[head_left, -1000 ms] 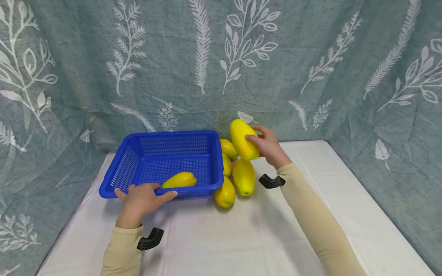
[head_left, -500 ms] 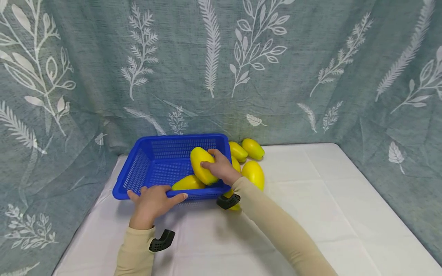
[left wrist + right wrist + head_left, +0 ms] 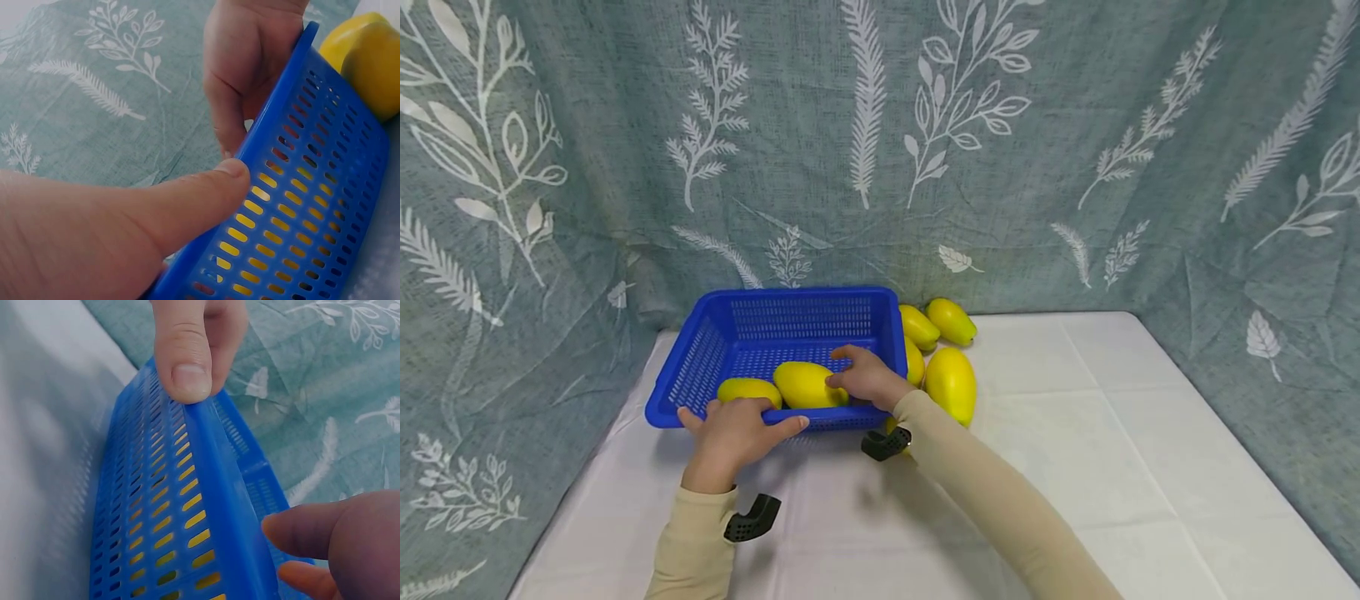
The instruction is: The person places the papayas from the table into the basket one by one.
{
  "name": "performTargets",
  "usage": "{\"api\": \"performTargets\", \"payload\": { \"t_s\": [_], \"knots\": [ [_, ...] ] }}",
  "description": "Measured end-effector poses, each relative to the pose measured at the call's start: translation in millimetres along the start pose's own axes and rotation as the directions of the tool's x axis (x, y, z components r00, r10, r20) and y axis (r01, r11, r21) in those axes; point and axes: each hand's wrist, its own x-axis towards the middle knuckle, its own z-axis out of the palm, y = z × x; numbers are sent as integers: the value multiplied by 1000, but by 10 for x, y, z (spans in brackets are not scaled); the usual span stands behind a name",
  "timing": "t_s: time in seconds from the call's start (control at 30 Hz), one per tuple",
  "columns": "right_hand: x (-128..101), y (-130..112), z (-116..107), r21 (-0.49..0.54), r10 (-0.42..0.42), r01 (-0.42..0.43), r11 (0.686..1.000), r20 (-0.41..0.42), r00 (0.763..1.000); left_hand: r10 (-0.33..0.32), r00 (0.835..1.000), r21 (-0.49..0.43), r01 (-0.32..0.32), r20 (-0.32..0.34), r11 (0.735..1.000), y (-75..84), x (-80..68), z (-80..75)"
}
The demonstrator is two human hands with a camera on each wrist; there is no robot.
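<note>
**Staged tabletop setup, prob. a recording booth**

Teal leaf-print cloth [image 3: 1075, 125] hangs as backdrop on all sides, hiding the room. White cloth covers the table [image 3: 1112, 433]. Only props: blue basket [image 3: 700, 367] & yellow fruit; no furniture or appliances in view

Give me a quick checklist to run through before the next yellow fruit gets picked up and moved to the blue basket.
1. Basket steadied: ok. The left hand grips the near rim of the blue basket.
2. Last fruit settled: ok. The yellow fruit lies on the basket floor beside another fruit.
3. Right hand free: cannot tell. The right hand touches that fruit; whether it grips is unclear.
4. Room in basket: ok. The back half shows bare floor.
5. Next fruit reachable: ok. The fruits outside lie on the white table, right of the basket.
</note>
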Motion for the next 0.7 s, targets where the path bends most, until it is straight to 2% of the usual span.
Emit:
{"api": "performTargets", "payload": {
  "t_s": [0.2,0.37,0.47,0.57,0.7],
  "knots": [
    [-96,-11,-127,51,-96,101,994,-91,991,-2,1000,11,2,17,1000,18,0,-13],
    [-222,11,-497,172,-132,172,970,-224,966,-2,1000,13,2,21,1000,14,14,-1],
    [-299,60,-821,286,-86,177,942,-303,949,3,1000,6,-3,19,1000,13,23,-3],
    [-382,167,-1155,355,-16,151,923,-356,934,8,1000,6,-8,19,1000,11,23,2],
    [-463,395,-1487,375,64,96,922,-392,918,5,1000,14,-5,27,1000,1,19,10]
  ]
}}
